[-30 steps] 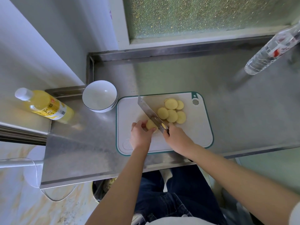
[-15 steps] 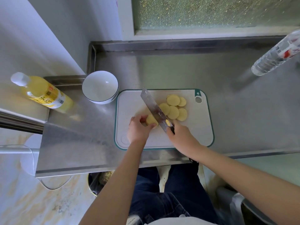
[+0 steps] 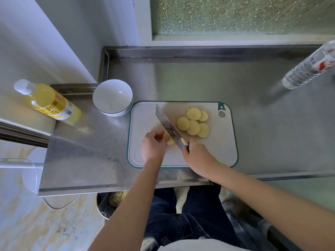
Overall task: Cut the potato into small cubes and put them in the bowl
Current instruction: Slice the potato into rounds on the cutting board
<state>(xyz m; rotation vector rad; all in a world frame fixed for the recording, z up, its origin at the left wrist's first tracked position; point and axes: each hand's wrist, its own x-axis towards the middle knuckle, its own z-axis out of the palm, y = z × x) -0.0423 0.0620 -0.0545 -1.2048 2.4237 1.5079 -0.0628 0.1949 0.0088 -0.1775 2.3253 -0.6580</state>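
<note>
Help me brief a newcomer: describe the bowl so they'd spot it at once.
Start at the steel counter under the frosted window. Off the far left corner of the green-edged cutting board stands the bowl. It is white with a thin dark rim line, empty, and the only round open vessel between the board and the yellow bottle.

Looking forward and steeply down from head height through a wide-angle lens, bowing straight edges near the borders. Hovering close above the steel counter [image 3: 181, 75], centring on the cutting board [image 3: 217, 151]. Catching both forearms from the bottom edge, framing the left hand [image 3: 152, 148] and the right hand [image 3: 196, 154] mid-picture. Reaching up to the frosted window [image 3: 235, 15], down to the trousers [image 3: 199, 214] and the floor [image 3: 36, 223]. Serving as the sole view.
</note>
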